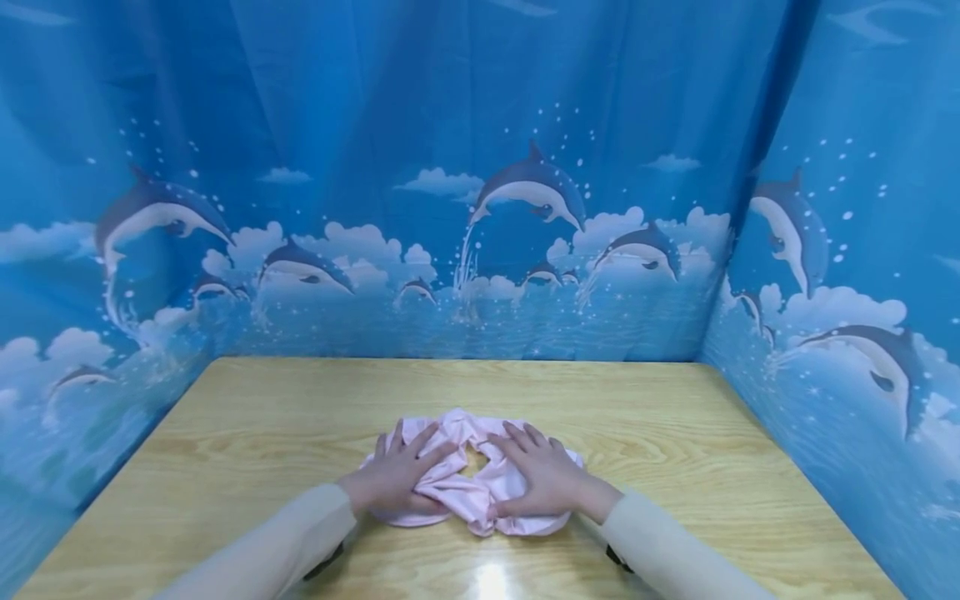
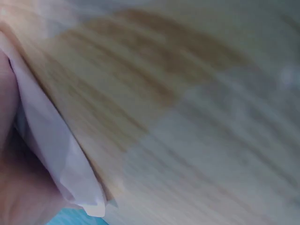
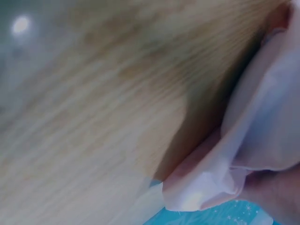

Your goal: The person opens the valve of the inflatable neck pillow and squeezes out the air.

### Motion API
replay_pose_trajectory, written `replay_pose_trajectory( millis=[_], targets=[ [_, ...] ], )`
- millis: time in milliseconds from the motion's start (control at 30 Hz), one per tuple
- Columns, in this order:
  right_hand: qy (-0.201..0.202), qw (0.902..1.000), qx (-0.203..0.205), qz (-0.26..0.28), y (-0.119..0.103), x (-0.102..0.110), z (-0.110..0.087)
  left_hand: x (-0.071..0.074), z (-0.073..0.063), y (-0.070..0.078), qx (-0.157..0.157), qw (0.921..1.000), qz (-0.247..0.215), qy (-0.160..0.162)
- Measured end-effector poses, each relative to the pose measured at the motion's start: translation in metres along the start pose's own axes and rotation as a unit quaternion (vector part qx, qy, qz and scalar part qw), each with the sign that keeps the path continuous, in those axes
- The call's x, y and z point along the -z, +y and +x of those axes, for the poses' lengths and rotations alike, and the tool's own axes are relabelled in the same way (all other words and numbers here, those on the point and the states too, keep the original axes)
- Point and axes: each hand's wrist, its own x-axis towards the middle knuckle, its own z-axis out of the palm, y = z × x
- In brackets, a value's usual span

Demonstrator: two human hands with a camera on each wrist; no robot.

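A pale pink, slightly shiny cloth (image 1: 467, 500) lies crumpled on the wooden table, with a small gap near its middle where the wood shows through. My left hand (image 1: 399, 477) rests on the left part of it, fingers spread. On the right part lies my right hand (image 1: 542, 475), its fingers spread too and its thumb toward the near edge. In the left wrist view a fold of the cloth (image 2: 51, 136) runs along the hand. The right wrist view shows another loose fold (image 3: 206, 183) beside the right hand, with a shadow under it.
The light wood-grain table (image 1: 285, 408) extends around the cloth on all sides. Blue curtains (image 1: 375, 167) printed with dolphins and clouds stand behind it and at both sides. A bright reflection shows on the table near the front.
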Motion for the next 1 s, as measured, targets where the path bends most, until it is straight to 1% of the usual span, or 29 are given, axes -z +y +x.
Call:
replay_pose_trajectory(
  millis=[100,200,400,567,733,833,1000],
  targets=[
    [0.002,0.9999,-0.009,0.013,0.000,0.000,-0.007,0.000,-0.001,0.002,0.001,1.0000,-0.007,-0.004],
    [-0.003,0.9995,-0.007,0.030,0.002,-0.001,-0.011,0.000,-0.001,0.004,0.001,0.9998,-0.016,-0.009],
    [-0.001,0.9980,0.007,0.063,0.007,-0.005,-0.010,0.000,-0.002,0.005,0.004,0.9994,-0.034,-0.009],
    [-0.011,0.9973,0.001,0.073,0.008,-0.007,-0.011,0.000,-0.005,0.001,0.000,0.9990,-0.042,-0.017],
    [-0.017,0.9968,0.011,0.077,0.007,-0.007,-0.012,0.003,-0.013,-0.004,-0.003,0.9986,-0.048,-0.020],
    [-0.022,0.9973,0.017,0.068,0.007,-0.006,-0.011,0.003,-0.017,-0.005,-0.012,0.9989,-0.039,-0.024],
    [-0.018,0.9986,0.020,0.046,0.006,-0.001,-0.008,0.003,-0.019,-0.004,-0.027,0.9986,-0.032,-0.033]
  ],
)
